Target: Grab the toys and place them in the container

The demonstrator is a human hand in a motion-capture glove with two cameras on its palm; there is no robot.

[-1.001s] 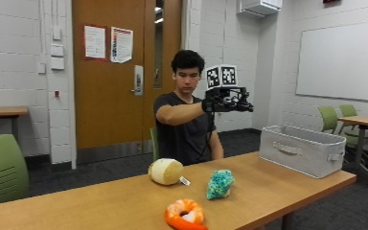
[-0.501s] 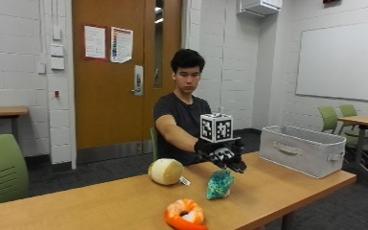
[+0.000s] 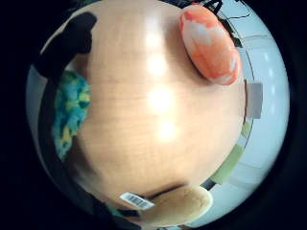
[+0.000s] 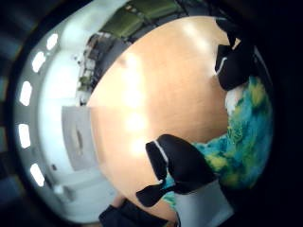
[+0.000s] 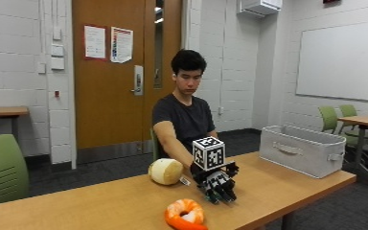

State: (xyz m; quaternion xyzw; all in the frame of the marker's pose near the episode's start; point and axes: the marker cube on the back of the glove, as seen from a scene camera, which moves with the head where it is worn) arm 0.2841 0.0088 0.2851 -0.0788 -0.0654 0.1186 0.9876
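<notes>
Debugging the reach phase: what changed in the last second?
The gloved right hand dropped from chest height onto the teal plush toy, covering it; its fingers now lie around the toy. The cream toy, orange toy and grey container stayed put.

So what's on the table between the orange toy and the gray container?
The gloved right hand, down over the teal toy. Past it, only bare table up to the container, as the outside view shows; the orange toy lies near the front edge.
</notes>
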